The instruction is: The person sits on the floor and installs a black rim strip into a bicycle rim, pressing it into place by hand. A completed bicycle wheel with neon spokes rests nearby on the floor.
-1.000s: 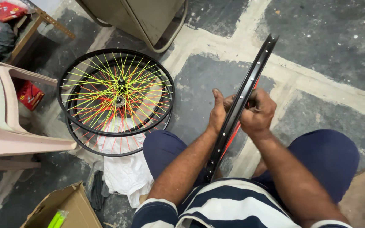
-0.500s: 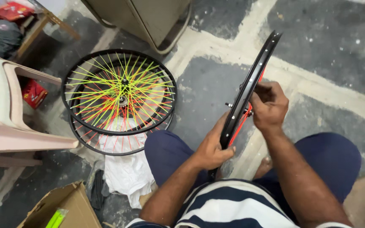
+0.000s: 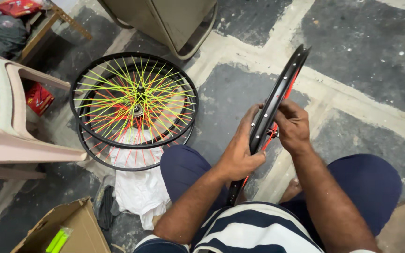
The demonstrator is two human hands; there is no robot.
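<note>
You held the black metal bicycle rim with red spokes [image 3: 277, 93] upright on edge between your knees; your left hand [image 3: 240, 150] wrapped its drilled outer band, your right hand [image 3: 292, 126] pinched a spoke inside. Beyond your left hand, stacked neon-spoked wheels [image 3: 134, 105] lay flat on the floor.

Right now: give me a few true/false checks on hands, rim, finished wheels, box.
1. Both hands are on the black rim. True: left hand and right hand grip it edge-on.
2. The spoked wheels lean against a wall. False: they lie stacked flat on the floor.
3. A cardboard box sits at lower left. True.
4. The top wheel's spokes are mostly blue. False: mostly yellow-green, some red.
</note>
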